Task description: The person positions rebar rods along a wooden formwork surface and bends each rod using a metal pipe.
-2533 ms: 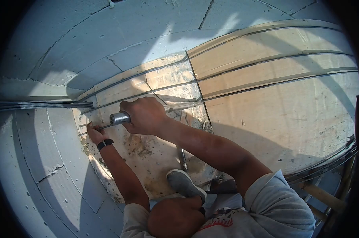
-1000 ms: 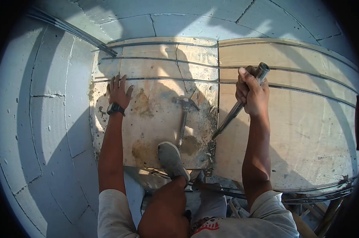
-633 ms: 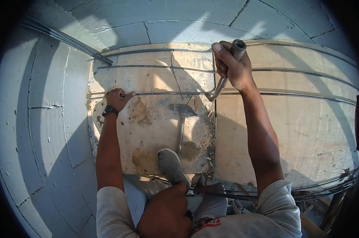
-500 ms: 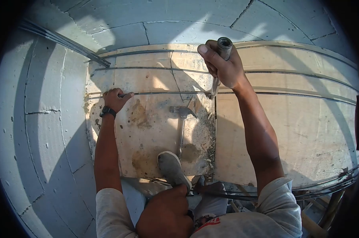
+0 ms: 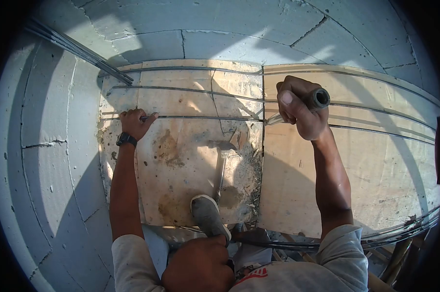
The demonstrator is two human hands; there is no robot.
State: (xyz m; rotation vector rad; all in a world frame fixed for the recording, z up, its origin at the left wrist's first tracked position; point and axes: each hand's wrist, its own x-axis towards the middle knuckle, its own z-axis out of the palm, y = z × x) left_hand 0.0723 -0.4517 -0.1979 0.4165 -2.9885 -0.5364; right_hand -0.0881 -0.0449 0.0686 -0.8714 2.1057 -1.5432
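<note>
My left hand (image 5: 136,123) is closed round a thin ribbed rebar (image 5: 195,117) near its left end, pressing it towards the plywood (image 5: 176,165). In my right hand (image 5: 302,109) is a hollow steel pipe (image 5: 321,98), its open top end facing me. The pipe leans to the right, and its lower end meets the same rebar near the seam between two plywood sheets. Between my arms a claw hammer (image 5: 221,163) lies on the plywood, its head pointing away from me. My shoe (image 5: 207,214) rests beside its handle.
Two more rebars (image 5: 181,89) run across the boards farther away. A bundle of rebar (image 5: 79,51) projects from the upper left. Grey block walls (image 5: 49,112) stand at the left and far side. Several bars (image 5: 375,239) cross the near right edge. Debris (image 5: 251,190) lies along the seam.
My right hand has swung the pipe's top to the right and slightly down, so it leans more. My left hand remains on the rebar.
</note>
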